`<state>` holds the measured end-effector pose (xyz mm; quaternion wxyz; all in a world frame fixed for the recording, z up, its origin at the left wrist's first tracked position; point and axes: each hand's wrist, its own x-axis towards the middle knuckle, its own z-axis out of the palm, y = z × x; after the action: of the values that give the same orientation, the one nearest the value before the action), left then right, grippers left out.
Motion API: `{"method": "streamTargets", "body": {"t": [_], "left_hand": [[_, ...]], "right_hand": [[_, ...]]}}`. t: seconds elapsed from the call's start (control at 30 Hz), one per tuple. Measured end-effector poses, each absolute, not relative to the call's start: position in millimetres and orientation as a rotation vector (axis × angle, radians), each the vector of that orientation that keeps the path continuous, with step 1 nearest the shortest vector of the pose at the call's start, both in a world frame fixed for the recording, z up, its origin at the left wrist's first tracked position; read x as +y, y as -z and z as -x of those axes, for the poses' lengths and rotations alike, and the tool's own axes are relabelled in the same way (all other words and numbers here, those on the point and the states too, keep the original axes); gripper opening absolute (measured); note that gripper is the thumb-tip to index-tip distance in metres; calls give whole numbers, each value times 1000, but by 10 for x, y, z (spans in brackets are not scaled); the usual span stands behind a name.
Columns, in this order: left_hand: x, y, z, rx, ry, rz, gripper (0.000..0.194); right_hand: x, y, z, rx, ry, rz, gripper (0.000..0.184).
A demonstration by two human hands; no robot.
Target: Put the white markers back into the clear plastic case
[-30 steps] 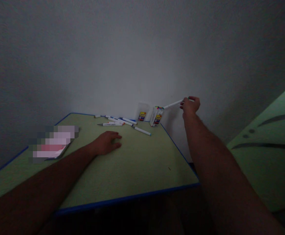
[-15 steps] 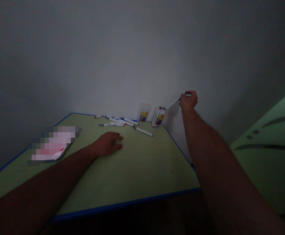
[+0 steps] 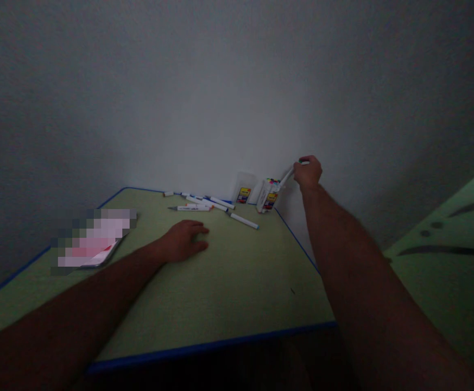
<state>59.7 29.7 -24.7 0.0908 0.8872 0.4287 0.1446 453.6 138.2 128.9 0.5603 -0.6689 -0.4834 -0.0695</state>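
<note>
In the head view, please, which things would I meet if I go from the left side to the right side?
Pixelated flat item, left hand, clear case, case filled with markers, right hand, green panel with dark curved marks.

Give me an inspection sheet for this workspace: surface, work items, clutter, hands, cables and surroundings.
Surface: green table, blue edging.
Work items: loose markers near the back; packed case tilted beside a clear case.
Clutter: pixelated flat item at left; dark sliver front right.
Hands: right hand grips a marker angled to the packed case's top; left hand on the table, holding nothing.
Cables: nothing seen.
Surroundings: grey wall, green panel right.
</note>
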Motion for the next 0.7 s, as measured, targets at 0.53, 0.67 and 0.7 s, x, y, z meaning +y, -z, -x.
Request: {"method": "streamTargets", "body": {"t": [0.53, 0.67, 0.7], "left_hand": [[341, 303, -577, 1262, -455, -2645, 61], [343, 302, -572, 1262, -440, -2642, 61], [342, 301, -572, 1264, -446, -2640, 61]], "right_hand": [[1527, -1002, -4433, -1319, 217, 1844, 3], [1542, -966, -4421, -1361, 144, 1893, 1], [1547, -955, -4423, -1366, 136, 1906, 3]]}}
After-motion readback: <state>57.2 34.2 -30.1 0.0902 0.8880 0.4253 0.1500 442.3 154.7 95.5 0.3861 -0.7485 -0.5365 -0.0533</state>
